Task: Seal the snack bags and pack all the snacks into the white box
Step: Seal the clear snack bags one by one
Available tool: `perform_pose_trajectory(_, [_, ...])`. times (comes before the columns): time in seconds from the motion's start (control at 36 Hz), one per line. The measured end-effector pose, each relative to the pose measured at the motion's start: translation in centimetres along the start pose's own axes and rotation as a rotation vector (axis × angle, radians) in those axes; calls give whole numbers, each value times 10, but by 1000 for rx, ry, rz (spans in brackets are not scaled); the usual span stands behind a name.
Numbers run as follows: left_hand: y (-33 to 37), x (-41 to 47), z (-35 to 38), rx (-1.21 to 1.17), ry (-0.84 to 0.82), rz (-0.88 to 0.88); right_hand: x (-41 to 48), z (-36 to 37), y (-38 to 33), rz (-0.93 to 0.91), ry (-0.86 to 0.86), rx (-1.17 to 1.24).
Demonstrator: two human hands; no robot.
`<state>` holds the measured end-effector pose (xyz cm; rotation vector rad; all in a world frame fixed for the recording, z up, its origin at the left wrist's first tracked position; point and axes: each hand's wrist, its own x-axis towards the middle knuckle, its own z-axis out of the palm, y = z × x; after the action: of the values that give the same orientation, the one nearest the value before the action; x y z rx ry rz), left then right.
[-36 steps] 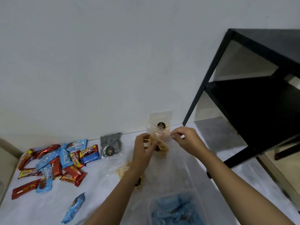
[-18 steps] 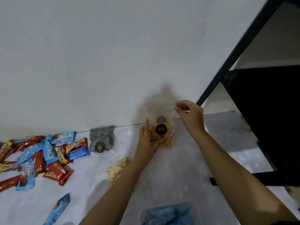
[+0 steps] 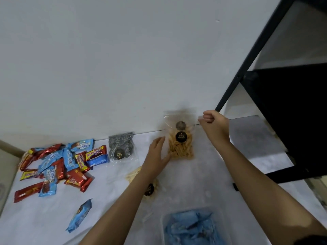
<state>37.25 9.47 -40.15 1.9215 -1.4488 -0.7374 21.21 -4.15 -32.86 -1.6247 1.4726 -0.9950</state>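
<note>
At the far left of the table, a loose heap of red and blue bars is seen, with one blue packet lying apart, nearer the person. Just right of the heap a dark bag is set at the back edge, by the wall. A pale bag lies flat, partly hidden under the left forearm.

The left hand is held open, fingers straight, and is laid against the lower left side of the stick bag. That bag is stood upright against the wall, its long axis up and down and its seal strip running across the top from left to right. It is thus flanked by both hands, low on the left and high on the right.

The right hand is curled, and the bag's top right corner is pinched in it, at the right end of the strip. Whether the strip is closed along its whole run cannot be told. The right hand is judged the nearer to the seal, so closing would be worked leftward from there while the bag is steadied below.

The box, with blue wrappers already inside, sits close to the person between the forearms, on the near side of the bag, and nothing is set between them. A black shelf stands at the far right, out of that path.
</note>
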Motion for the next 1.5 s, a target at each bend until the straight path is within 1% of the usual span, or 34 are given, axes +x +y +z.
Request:
perform_pose_trajectory(0.08, [-10,-21,-12,134,-60,29,-20,-4,0,22,-7,-3])
perform_pose_trajectory(0.19, [-26,-56,-27,256,-109,33,-62,1,5,-38,-80,-148])
perform_pose_trajectory(0.33, [-43,-97,-39,372,-184,100,-119,18,18,102,-426,-270])
perform_pose_trajectory(0.39, [-49,-105,-42,419,-209,125,-137,25,22,190,-567,-310])
perform_pose_trajectory(0.5, [-54,-118,-47,479,-227,130,-159,37,27,318,-867,-488])
perform_pose_trajectory(0.56, [-55,-122,-48,518,-203,157,-165,43,26,314,-992,-602])
perform_pose_trajectory(0.61, [-58,-126,-47,557,-206,189,-169,49,27,297,-1046,-665])
perform_pose_trajectory(0.67, [-58,-129,-47,555,-151,196,-173,54,27,298,-1049,-701])
perform_pose_trajectory(0.78, [-55,-134,-45,554,-140,156,-175,61,29,328,-1011,-723])
perform_pose_trajectory(0.83, [-56,-134,-44,593,-184,117,-176,62,27,316,-1010,-718])
perform_pose_trajectory(0.89, [-58,-133,-41,611,-193,81,-178,62,24,283,-1036,-712])
perform_pose_trajectory(0.94, [-61,-134,-38,614,-181,61,-177,61,22,260,-1047,-683])
perform_pose_trajectory(1.08, [-59,-132,-35,554,-139,-29,-171,55,16,245,-953,-513])
perform_pose_trajectory(1.19, [-57,-130,-35,464,-57,-52,-163,48,-1,116,-920,-446])
perform_pose_trajectory(1.28, [-51,-122,-39,391,3,-25,-155,44,-17,-43,-921,-457])
perform_pose_trajectory(1.39, [-38,-113,-49,284,59,94,-144,38,-40,-224,-913,-504])
perform_pose_trajectory(1.44, [-31,-111,-54,242,52,153,-140,34,-53,-311,-900,-527])
perform_pose_trajectory(1.5, [-24,-109,-60,199,35,162,-136,30,-64,-384,-887,-554])
